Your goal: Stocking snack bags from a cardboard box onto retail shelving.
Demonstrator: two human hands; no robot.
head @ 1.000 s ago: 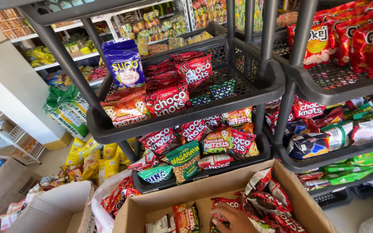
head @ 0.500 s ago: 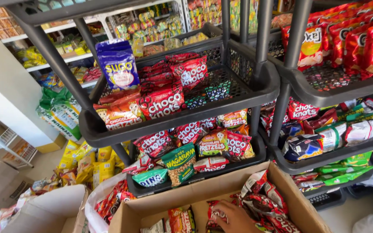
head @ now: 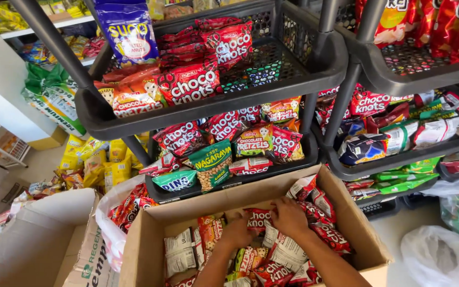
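Both hands are sunk in an open cardboard box (head: pixel 251 199) of snack packets (head: pixel 285 252) at the foot of a black plastic rack (head: pixel 213 103). The left hand (head: pixel 236 232) lies palm down near the middle of the box, fingers curled over a crinkled foil packet; whether its grip has actually closed on one cannot be told. The right hand (head: pixel 289 217), just beside it toward the box's far wall, presses spread fingers onto a glossy red packet (head: pixel 256 219), with no closed grip visible. The packets in the box are a loose heap: shiny red ones, white ones, some orange and green.

Above the box, the rack's perforated trays hold more packets. The lowest tray has a green bag of nuts (head: pixel 211 166) and red pretzel bags (head: pixel 272 141); the tray above carries a tall blue bag (head: pixel 128 32) and red bags lying flat. Right of the box, a second rack (head: pixel 399 69) holds red, green and dark packets. Left of the box sits a pale, dull carton (head: pixel 33 239), with yellow packets (head: pixel 102 162) heaped behind it on the floor. A clear plastic bag (head: pixel 436 255) lies right of the box.
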